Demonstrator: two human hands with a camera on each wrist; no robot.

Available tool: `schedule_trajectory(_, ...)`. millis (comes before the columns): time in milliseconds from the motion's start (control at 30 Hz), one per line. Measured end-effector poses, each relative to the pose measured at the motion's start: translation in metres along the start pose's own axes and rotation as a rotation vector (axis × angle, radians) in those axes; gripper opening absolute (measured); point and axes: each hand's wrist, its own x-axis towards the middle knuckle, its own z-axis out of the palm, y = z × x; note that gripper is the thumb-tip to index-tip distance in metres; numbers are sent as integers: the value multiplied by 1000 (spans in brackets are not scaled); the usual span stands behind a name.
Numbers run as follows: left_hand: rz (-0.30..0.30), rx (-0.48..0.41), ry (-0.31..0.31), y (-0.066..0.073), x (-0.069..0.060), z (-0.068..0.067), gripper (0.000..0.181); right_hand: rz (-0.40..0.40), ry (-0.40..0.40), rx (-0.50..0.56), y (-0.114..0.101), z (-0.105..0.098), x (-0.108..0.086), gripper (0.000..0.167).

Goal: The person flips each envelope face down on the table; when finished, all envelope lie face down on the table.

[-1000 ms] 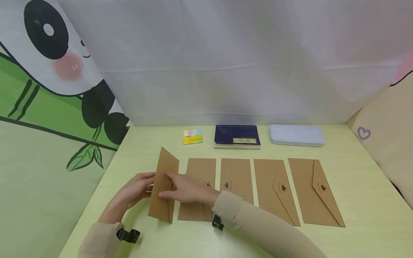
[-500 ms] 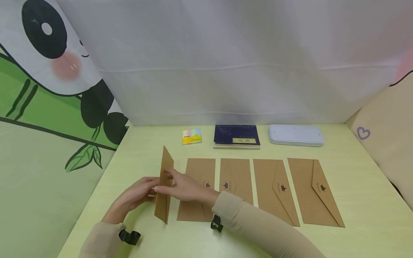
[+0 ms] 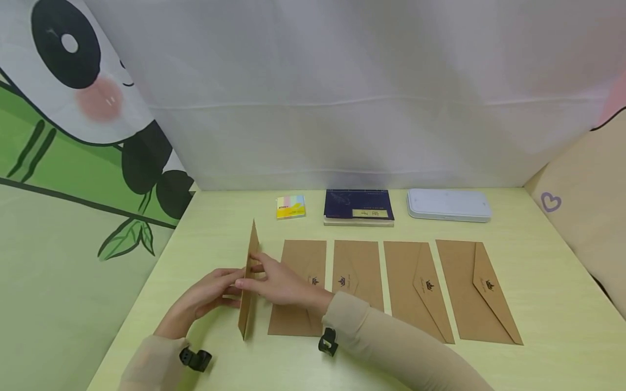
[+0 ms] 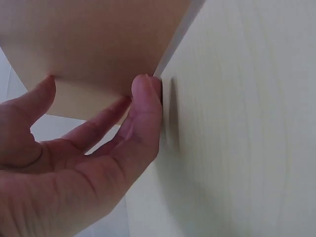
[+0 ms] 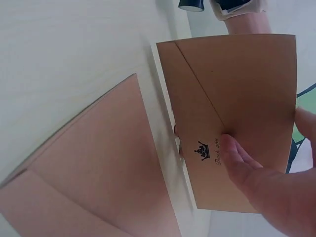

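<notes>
A brown kraft envelope (image 3: 248,293) stands on its long edge at the left of the row, nearly edge-on to the head view. Its flap side, with a crown print and small lettering, faces right. My right hand (image 3: 281,279) holds it near the upper edge: a fingertip presses the flap while the thumb reaches over the edge. From the other side my left hand (image 3: 210,293) holds it low down, thumb and fingers against the plain face. Fingertips of that hand curl around the lower edge, as the right wrist view shows.
Several matching envelopes lie flat to the right, the nearest one (image 3: 303,255) partly under my right hand. Along the back of the table stand sticky notes (image 3: 290,207), a dark blue book (image 3: 359,205) and a pale case (image 3: 449,205). A white cloth (image 3: 362,108) hangs behind.
The envelope has turned from slanted, with its flap side showing, to nearly upright and edge-on. My right thumb has shifted from its face to over the upper edge.
</notes>
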Motion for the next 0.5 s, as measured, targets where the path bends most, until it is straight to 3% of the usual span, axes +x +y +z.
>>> schedule_trajectory(200, -21, 11, 53, 2, -1, 0, 59, 19, 27, 58, -2, -1, -1, 73)
schedule_trajectory(500, -37, 163, 188, 2, -2, -2, 59, 15, 81, 97, -4, 3, -2, 84)
